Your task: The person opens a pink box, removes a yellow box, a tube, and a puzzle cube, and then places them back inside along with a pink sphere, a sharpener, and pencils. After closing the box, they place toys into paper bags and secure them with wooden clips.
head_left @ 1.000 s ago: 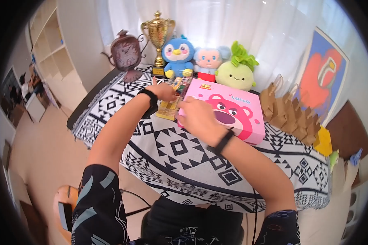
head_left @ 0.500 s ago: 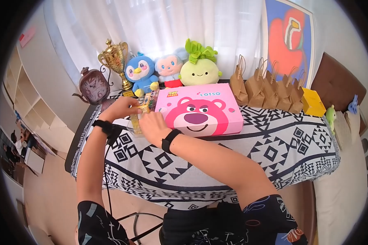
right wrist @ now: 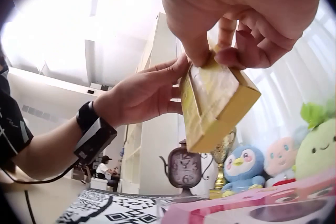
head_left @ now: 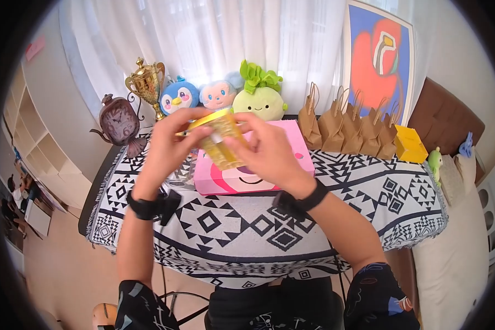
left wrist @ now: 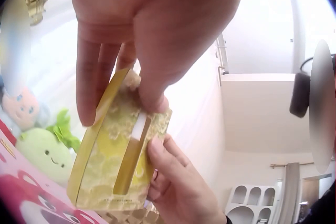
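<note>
A small yellow box [head_left: 221,147] with a floral print and a long cut-out slot is held up in both hands, tilted, above a pink bear-printed box [head_left: 209,179]. My left hand [head_left: 173,146] grips its left end, fingers on one side and thumb on the other. The right hand [head_left: 272,151] pinches the opposite end. In the left wrist view the slot on the yellow box [left wrist: 100,161] faces the camera, with a white patch at its upper end. The right wrist view shows a plain yellow side of the box [right wrist: 223,121].
A see-through container [head_left: 181,175] lies left of the pink box. Behind stand a clock [head_left: 118,122], a gold trophy [head_left: 147,82] and plush toys, one a green plush [head_left: 258,104]. Several paper bags [head_left: 333,132] and a yellow carton [head_left: 411,144] line the right back of the patterned cloth [head_left: 225,231].
Both hands were low at the container left of the pink box. They have come up and to the right with the yellow box between them. The head view has shifted too.
</note>
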A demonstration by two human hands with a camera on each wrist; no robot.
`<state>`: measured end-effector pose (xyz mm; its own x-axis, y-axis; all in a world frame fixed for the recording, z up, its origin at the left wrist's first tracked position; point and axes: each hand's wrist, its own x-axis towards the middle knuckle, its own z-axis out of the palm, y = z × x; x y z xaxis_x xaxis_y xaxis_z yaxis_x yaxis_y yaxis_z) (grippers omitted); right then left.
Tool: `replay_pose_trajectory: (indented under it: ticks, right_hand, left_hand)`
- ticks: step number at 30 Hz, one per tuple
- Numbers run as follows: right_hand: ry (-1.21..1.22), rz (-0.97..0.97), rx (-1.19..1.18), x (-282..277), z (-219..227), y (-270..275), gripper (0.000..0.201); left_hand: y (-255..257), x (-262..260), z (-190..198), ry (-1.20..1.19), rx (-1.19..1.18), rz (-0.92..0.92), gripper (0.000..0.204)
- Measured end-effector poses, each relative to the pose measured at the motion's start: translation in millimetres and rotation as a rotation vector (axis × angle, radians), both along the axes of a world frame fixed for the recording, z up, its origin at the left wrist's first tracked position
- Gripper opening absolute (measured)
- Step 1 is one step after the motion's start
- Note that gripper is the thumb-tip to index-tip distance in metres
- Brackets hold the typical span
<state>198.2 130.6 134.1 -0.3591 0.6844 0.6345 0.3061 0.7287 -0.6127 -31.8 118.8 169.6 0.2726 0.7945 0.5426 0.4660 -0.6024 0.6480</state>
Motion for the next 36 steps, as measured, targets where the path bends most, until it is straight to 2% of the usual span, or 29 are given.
replay_pose_trajectory:
  ticks: [1,3,4,5,6,9,11,12,14,18,21,25,30,33,34,36]
  right_hand:
    - [-0.011,0.004,0.004,11.5,-3.2,0.1,0.053]
    - [0.379,0.061,-0.158,33.4,-13.4,6.1,0.04]
    - [0.37,0.066,-0.151,42.8,-16.6,9.2,0.04]
    - [0.507,0.12,-0.229,51.9,-19.2,12.7,0.037]
    - [0.644,0.174,-0.311,59.4,-19.6,15.2,0.033]
    - [0.661,0.177,-0.329,74.2,-8.5,18.0,0.04]
    - [0.652,0.178,-0.338,82.5,5.5,18.0,0.039]
    - [0.602,0.159,-0.345,87.4,10.8,21.3,0.038]
    - [0.506,0.114,-0.317,93.6,23.0,22.8,0.034]
    - [0.579,0.047,-0.222,99.4,33.4,24.8,0.033]
    - [0.547,-0.002,-0.249,98.9,34.2,19.9,0.031]
    - [0.484,0.1,-0.314,107.1,39.6,20.1,0.031]
    - [0.438,0.101,-0.333,110.6,43.0,15.0,0.031]
    - [0.408,0.103,-0.332,114.3,42.0,15.1,0.034]
    - [0.432,0.109,-0.359,114.5,42.6,14.4,0.035]
    - [0.459,0.113,-0.382,113.5,44.2,13.5,0.036]
  left_hand:
    - [3.5,18.1,-5.6,-0.058,0.023,0.027,0.046]
    - [13.9,49.1,-25.5,-0.224,0.054,-0.058,0.072]
    - [15.4,63.3,-32.7,-0.219,0.042,-0.083,0.082]
    - [17.2,75.7,-36.9,-0.212,0.032,-0.109,0.092]
    - [22.0,85.4,-36.6,-0.218,0.038,-0.108,0.092]
    - [35.8,107.9,-27.4,-0.209,-0.067,-0.139,0.093]
    - [37.7,118.1,-15.0,-0.022,0.336,-0.011,0.092]
    - [43.1,119.5,-11.8,-0.006,0.452,0.015,0.089]
    - [39.7,118.0,0.8,0.043,0.457,0.04,0.087]
    - [27.3,106.8,13.3,0.125,0.482,0.057,0.083]
    - [16.1,104.9,17.8,0.154,0.455,0.084,0.082]
    - [18.8,93.8,17.6,0.177,0.539,0.083,0.083]
    - [6.4,80.8,27.6,0.285,0.454,0.091,0.085]
    - [13.0,77.2,25.3,0.21,0.531,0.045,0.084]
    - [11.5,75.4,27.5,0.149,0.457,-0.018,0.078]
    - [11.5,74.9,28.2,0.144,0.459,-0.028,0.079]
